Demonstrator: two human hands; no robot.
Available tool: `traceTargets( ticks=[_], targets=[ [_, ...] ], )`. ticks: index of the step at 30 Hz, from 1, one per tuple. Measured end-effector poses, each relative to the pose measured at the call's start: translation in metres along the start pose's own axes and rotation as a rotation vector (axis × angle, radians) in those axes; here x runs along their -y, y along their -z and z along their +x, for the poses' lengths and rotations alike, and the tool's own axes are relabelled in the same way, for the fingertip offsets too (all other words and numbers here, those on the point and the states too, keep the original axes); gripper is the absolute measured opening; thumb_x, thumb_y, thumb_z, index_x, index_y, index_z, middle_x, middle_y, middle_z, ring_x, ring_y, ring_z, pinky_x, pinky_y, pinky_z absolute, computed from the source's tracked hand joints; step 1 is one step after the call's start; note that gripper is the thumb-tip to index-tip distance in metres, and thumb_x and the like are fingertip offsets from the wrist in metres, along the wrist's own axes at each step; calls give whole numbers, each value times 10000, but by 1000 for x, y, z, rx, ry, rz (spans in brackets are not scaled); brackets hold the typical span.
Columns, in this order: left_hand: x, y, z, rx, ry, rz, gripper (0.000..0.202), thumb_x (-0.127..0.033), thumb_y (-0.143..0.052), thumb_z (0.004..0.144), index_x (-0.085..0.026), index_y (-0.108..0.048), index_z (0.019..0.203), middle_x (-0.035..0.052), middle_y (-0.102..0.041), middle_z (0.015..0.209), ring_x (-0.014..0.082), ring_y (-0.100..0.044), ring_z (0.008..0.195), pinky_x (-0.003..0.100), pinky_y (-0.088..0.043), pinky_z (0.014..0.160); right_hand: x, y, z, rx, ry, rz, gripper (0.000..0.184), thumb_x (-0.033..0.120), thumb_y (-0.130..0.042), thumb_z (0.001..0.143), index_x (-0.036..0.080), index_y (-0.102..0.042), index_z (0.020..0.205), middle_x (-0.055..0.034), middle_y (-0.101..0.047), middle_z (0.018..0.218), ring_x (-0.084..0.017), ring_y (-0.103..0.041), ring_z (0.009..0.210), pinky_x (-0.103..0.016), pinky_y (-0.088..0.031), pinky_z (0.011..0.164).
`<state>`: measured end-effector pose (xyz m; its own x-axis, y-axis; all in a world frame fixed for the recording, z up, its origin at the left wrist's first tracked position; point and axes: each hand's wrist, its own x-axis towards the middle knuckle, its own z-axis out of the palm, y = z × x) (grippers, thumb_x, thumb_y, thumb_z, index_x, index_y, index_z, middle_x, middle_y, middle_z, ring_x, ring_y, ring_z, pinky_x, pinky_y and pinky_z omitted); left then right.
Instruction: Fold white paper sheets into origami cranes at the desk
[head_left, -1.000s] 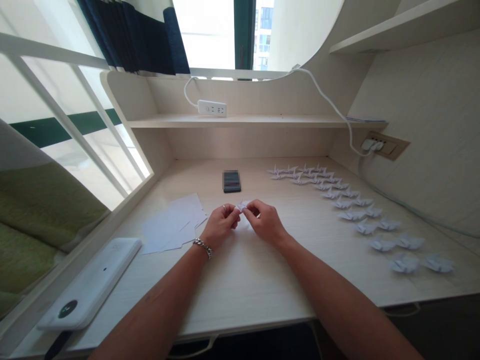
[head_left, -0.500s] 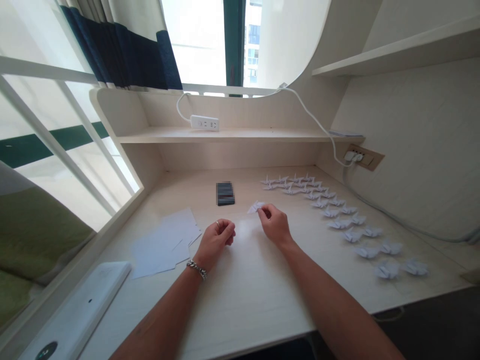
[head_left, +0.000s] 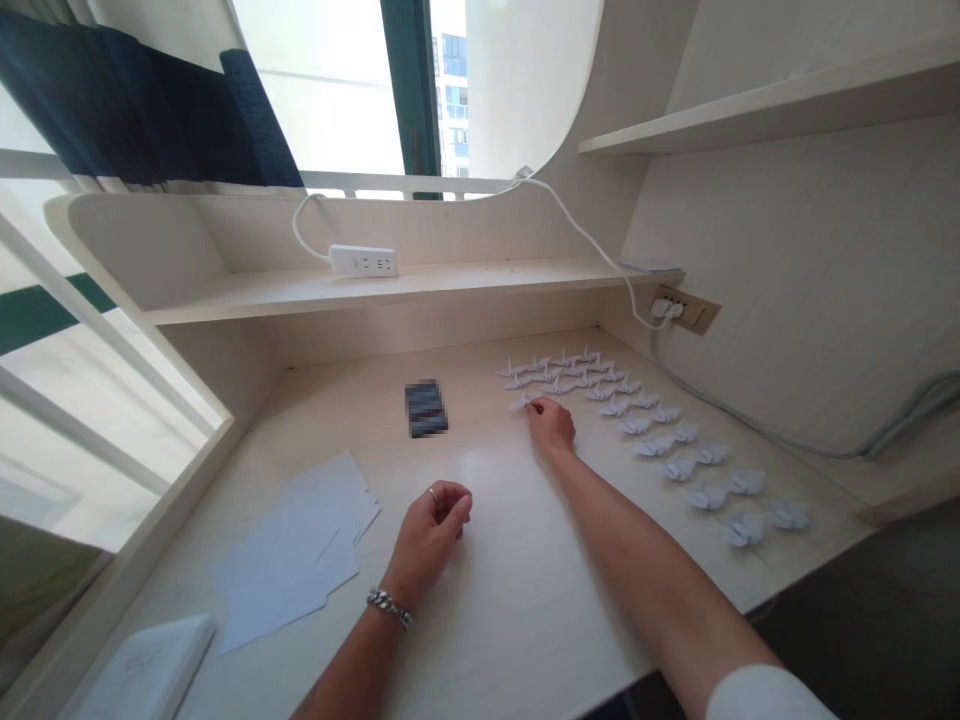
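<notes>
Pinching origami crane (head_left: 521,403) between fingertips of right hand (head_left: 550,425), crane just left of far end of crane rows (head_left: 660,430) on desk (head_left: 517,600); left hand (head_left: 429,532) curled closed, just right of loose white paper sheets (head_left: 289,550).

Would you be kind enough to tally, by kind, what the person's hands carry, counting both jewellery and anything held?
Rings: 1, a ring on the left hand
Chain bracelets: 1, a metal chain bracelet on the left wrist
Paper cranes: 1, a white paper crane in the right hand
Total: 3
</notes>
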<state>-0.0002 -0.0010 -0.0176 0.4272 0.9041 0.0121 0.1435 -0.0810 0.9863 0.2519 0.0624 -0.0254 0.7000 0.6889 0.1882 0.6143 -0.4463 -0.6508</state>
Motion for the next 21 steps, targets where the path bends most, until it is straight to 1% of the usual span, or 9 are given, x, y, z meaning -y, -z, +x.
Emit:
traceTargets(
  ticks=[3,9,21],
  targets=[
    [2,0,0,11,17,7,289,-431,-612,802,-156,-593,891,-5,-563,681,102,-494,569,218,-388,523,1,-4,11,3,-18,-31,249,397,-512,871,288,-715,963,-43,-723,961,-204,-641,883,-280,-451,726],
    [2,1,-1,36,25,56,284,-435,-593,817,-158,-591,879,6,-563,703,111,-498,598,228,-395,544,4,-11,24,6,-39,-79,248,399,-500,873,302,-710,962,-40,-722,971,-221,-648,893,-299,-456,728],
    [-3,1,-2,47,35,112,271,-429,-588,814,-162,-608,851,16,-578,707,125,-503,608,235,-392,553,8,-12,25,33,-48,-136,254,377,-481,878,286,-698,975,-68,-712,984,-241,-650,911,-338,-468,757]
  ],
)
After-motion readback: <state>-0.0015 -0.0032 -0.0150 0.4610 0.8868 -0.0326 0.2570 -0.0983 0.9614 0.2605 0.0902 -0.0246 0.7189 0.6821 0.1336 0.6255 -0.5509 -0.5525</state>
